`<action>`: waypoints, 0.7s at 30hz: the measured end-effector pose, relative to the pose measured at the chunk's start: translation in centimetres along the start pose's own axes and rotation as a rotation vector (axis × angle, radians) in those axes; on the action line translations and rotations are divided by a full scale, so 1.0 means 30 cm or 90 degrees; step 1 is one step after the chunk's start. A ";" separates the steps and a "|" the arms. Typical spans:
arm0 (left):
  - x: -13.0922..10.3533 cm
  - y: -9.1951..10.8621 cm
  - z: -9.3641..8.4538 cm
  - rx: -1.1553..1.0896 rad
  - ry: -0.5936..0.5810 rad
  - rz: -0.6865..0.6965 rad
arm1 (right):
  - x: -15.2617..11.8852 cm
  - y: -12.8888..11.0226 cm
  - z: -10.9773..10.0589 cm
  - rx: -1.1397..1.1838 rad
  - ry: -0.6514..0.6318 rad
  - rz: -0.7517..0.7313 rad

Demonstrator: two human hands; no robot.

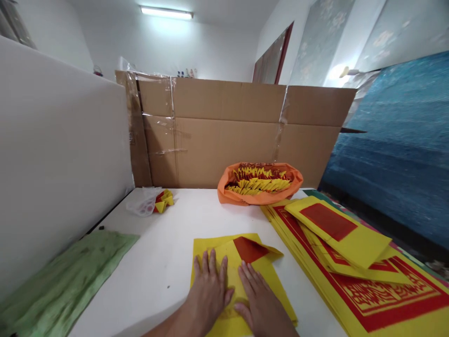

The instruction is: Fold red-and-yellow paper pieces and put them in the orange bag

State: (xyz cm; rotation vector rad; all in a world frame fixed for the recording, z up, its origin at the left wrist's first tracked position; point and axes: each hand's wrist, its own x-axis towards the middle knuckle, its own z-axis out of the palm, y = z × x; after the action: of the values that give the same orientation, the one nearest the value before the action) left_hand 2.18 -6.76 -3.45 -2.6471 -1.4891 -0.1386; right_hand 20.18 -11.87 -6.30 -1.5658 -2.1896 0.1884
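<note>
A sheet of yellow paper (277,281) lies on the white table in front of me. On top of it is a folded piece of yellow paper with a red patch (250,249), and one pointed corner sticks out to the right. My left hand (209,285) presses flat on the folded paper, fingers stretched forward. Beside it, my right hand (259,295) also rests flat on the paper, just below the red patch. Neither hand grips anything. The paper under my palms is hidden.
Stacked yellow sheets with red print (393,285) lie at right, a yellow packet (329,222) on top. An orange bag (235,199) of folded yellow-red papers stands behind. At left are a clear plastic bag (142,202), a small folded paper piece (163,201) and a green cloth (73,276). Cardboard (224,145) closes the back.
</note>
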 end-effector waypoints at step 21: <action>0.101 -0.058 -0.078 -0.297 0.035 0.168 | 0.295 0.236 -0.216 0.064 0.052 0.179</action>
State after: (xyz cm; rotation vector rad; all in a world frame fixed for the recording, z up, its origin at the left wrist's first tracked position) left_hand 2.18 -3.60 -0.68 -3.1362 -1.1896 -0.5973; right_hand 26.76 -2.10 -0.64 -1.7854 -1.8618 0.3100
